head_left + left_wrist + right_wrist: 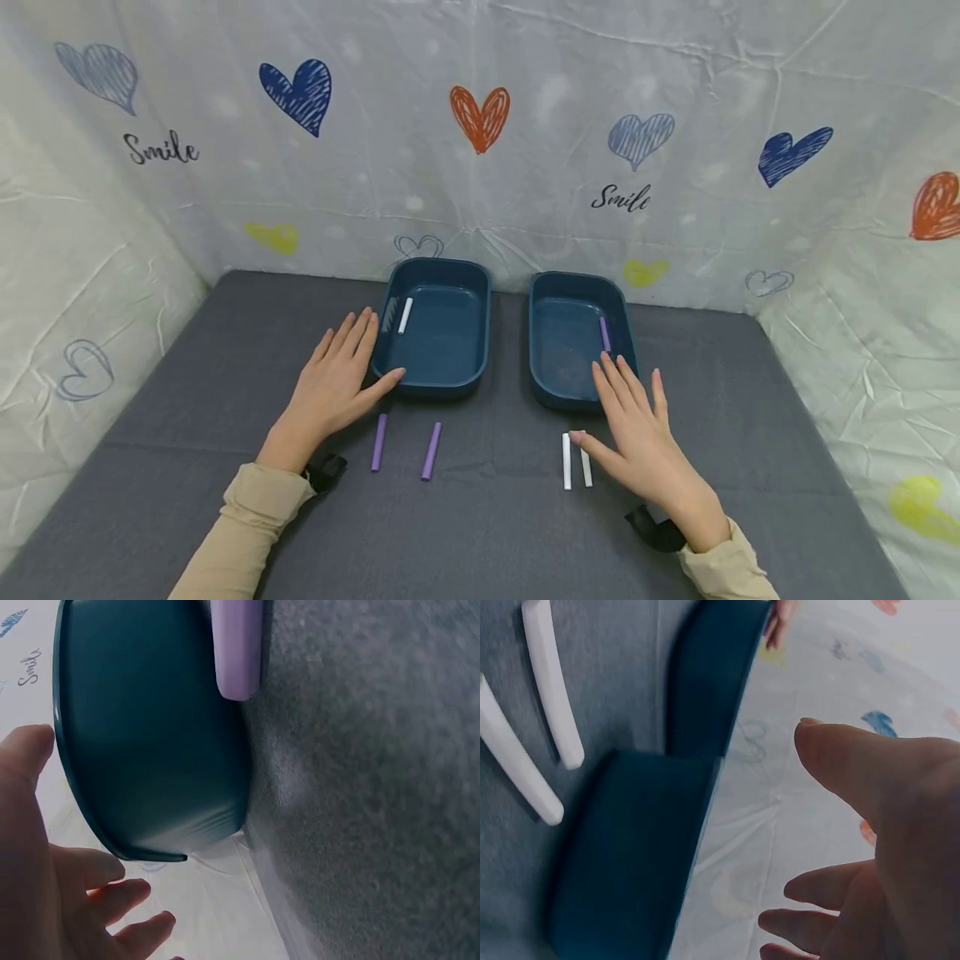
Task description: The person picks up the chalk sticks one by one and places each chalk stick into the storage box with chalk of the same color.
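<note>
My left hand [335,379] is spread at the near left corner of the left blue tub [468,383], fingers extended and holding nothing; the left wrist view has its thumb close to the rim. Inside that tub lies a white chalk-like stick [405,316]. Over the near right corner of the right blue tub [551,396] hovers my right hand [641,437], fingers straight, nothing held. A purple stick [604,334] leans in the right tub. Two purple sticks [378,442] [431,451] lie before the left tub. Near my right thumb are two white sticks [567,461] [587,468], one partly covered.
A dark grey cloth [487,533] covers the table. White fabric [555,50] printed with hearts and "Smile" hangs behind and at both sides. The tubs stand side by side near the back edge, a narrow gap between them. Black bands [326,472] circle both wrists.
</note>
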`<act>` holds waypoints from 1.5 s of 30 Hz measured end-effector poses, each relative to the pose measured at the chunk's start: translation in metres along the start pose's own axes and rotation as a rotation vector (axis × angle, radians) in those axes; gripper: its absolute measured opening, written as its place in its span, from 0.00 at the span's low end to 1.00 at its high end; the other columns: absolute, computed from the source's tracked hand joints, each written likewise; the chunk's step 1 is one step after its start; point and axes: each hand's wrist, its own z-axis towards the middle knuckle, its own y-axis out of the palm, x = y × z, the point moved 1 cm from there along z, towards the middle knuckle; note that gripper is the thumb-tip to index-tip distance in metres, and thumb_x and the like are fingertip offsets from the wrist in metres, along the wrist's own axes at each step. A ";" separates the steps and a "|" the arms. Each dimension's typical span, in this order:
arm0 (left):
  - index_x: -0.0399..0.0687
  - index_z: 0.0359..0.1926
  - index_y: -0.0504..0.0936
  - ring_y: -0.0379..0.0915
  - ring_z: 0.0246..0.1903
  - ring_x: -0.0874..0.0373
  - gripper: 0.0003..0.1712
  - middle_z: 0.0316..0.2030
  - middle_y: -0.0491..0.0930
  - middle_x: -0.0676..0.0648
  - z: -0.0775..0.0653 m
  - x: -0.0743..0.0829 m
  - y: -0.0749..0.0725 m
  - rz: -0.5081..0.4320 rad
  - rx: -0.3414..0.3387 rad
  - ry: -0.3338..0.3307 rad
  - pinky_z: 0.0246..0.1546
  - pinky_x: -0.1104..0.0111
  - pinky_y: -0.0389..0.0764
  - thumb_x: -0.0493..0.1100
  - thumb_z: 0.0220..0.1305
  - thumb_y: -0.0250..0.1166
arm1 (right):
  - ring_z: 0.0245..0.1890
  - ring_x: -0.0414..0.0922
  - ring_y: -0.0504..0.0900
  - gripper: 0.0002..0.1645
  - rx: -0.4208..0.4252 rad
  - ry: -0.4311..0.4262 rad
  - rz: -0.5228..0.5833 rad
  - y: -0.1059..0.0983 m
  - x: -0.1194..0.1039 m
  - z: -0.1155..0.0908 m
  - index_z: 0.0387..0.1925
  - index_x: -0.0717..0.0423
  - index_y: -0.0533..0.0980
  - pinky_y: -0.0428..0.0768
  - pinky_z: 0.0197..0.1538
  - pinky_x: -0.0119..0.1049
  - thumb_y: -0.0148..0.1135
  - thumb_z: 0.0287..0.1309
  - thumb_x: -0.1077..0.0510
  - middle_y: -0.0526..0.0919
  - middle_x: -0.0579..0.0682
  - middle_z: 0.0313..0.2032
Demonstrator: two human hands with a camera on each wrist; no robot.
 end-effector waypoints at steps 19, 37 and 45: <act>0.38 0.78 0.41 0.35 0.77 0.45 0.61 0.78 0.40 0.38 0.007 0.004 0.007 -0.051 -0.074 -0.010 0.73 0.44 0.42 0.77 0.64 0.48 | 0.65 0.55 0.72 0.50 -0.017 -0.077 0.056 0.012 -0.020 -0.006 0.65 0.63 0.72 0.73 0.63 0.50 0.80 0.44 0.44 0.72 0.56 0.67; 0.37 0.78 0.38 0.32 0.77 0.45 0.62 0.78 0.36 0.38 0.005 0.007 0.006 -0.067 -0.101 -0.020 0.73 0.44 0.41 0.77 0.65 0.48 | 0.61 0.55 0.76 0.45 -0.167 -0.065 0.051 0.025 -0.023 -0.005 0.61 0.66 0.75 0.77 0.58 0.51 0.83 0.41 0.53 0.77 0.58 0.61; 0.37 0.78 0.38 0.33 0.77 0.46 0.62 0.78 0.36 0.38 0.005 0.006 0.006 -0.067 -0.096 -0.019 0.73 0.45 0.41 0.77 0.65 0.48 | 0.63 0.56 0.74 0.42 -0.205 -0.082 0.020 0.038 -0.022 -0.002 0.59 0.68 0.76 0.69 0.67 0.51 0.82 0.42 0.56 0.77 0.60 0.60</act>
